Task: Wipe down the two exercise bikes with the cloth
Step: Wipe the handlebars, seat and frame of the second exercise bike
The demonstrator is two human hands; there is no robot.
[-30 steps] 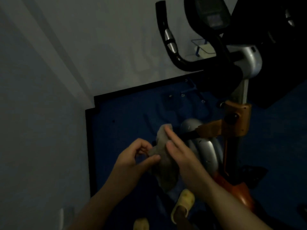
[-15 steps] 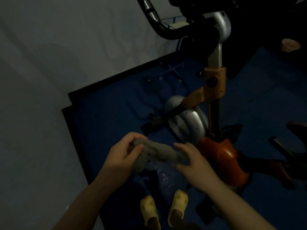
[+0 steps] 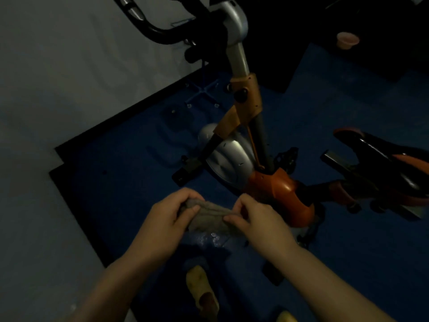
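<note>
Both hands now stretch cloth (image 3: 209, 217); orange bike (image 3: 278, 189) just beyond.

The bunched grey cloth (image 3: 209, 217) stretches between the left hand (image 3: 169, 219) and right hand (image 3: 260, 219), in front of the orange-and-silver exercise bike (image 3: 274, 184), above the yellow slipper (image 3: 200, 291)

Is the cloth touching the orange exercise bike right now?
Apart. The head view shows the cloth stretched between the left hand and right hand, with blue floor between it and the orange bike.
</note>
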